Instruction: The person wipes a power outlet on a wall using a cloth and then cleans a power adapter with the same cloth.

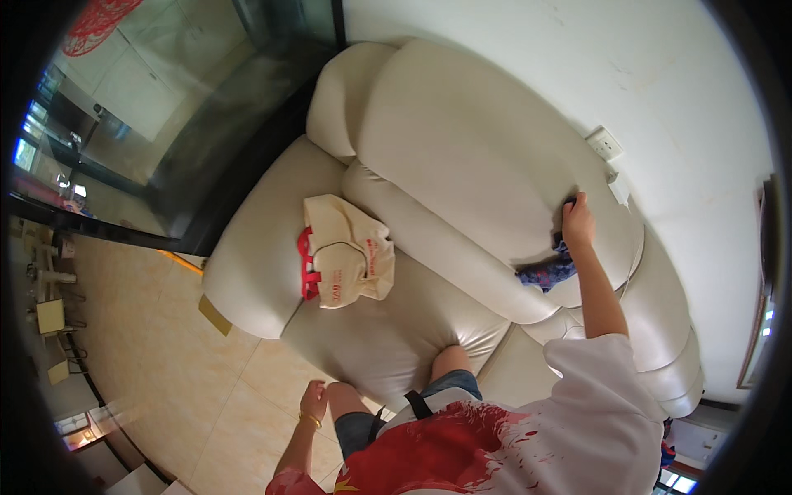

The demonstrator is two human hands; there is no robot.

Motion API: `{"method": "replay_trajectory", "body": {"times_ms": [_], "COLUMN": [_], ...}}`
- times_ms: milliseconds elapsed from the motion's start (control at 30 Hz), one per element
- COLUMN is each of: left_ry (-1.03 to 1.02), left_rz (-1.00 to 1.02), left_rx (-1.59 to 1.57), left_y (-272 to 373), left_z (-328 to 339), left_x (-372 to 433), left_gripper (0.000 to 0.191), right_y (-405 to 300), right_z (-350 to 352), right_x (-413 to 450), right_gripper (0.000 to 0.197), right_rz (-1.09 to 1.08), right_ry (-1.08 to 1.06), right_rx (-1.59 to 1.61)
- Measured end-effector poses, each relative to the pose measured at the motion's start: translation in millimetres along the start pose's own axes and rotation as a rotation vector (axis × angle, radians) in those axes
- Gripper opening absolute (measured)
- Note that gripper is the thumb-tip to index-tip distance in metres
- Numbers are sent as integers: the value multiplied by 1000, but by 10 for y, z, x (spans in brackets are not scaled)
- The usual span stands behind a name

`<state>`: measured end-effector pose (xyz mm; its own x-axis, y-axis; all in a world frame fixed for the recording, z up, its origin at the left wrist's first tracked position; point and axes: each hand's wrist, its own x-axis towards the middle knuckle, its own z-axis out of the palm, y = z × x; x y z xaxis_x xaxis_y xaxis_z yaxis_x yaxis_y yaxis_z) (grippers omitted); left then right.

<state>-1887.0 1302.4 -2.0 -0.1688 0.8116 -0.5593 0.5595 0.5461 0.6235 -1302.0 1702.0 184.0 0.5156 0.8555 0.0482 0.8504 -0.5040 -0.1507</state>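
Note:
My right hand [578,221] is closed around one end of a dark blue patterned cloth [547,270]. The cloth hangs against the backrest of a beige leather sofa [458,142], its lower part resting near the bolster. My left hand [314,400] hangs beside my knee, fingers loosely curled, with a gold-coloured bracelet [310,420] at the wrist; nothing shows in it. On the sofa, by the left armrest, lies a crumpled cream cloth bag [346,260] with red handles [305,266] and red printing. One of my knees presses on the seat cushion.
A wall socket [604,144] sits above the backrest, with a white charger [617,188] and its cable [635,247] trailing over the sofa. A black-framed glass door [210,142] stands beyond the armrest. Tiled floor [179,346] stretches to the left.

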Motion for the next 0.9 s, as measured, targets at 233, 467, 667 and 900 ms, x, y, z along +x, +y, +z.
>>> {"method": "replay_trajectory", "body": {"times_ms": [233, 467, 667, 900], "left_ry": [-159, -503, -469, -504], "left_rz": [-359, -408, -382, -171], "left_rx": [8, 25, 58, 166], "left_y": [-1277, -1451, -1255, -1056], "left_z": [-576, -937, -1058, -956], "left_x": [-1108, -1351, -903, -427], "left_gripper": [32, 42, 45, 50], "right_y": [10, 12, -132, -341], "right_z": [153, 109, 135, 50], "right_x": [55, 46, 89, -111], "right_gripper": [33, 33, 27, 27], "right_rz": [51, 93, 110, 182], "right_ry": [-68, -31, -16, -6], "right_rx": [-60, -70, -3, 68]}}
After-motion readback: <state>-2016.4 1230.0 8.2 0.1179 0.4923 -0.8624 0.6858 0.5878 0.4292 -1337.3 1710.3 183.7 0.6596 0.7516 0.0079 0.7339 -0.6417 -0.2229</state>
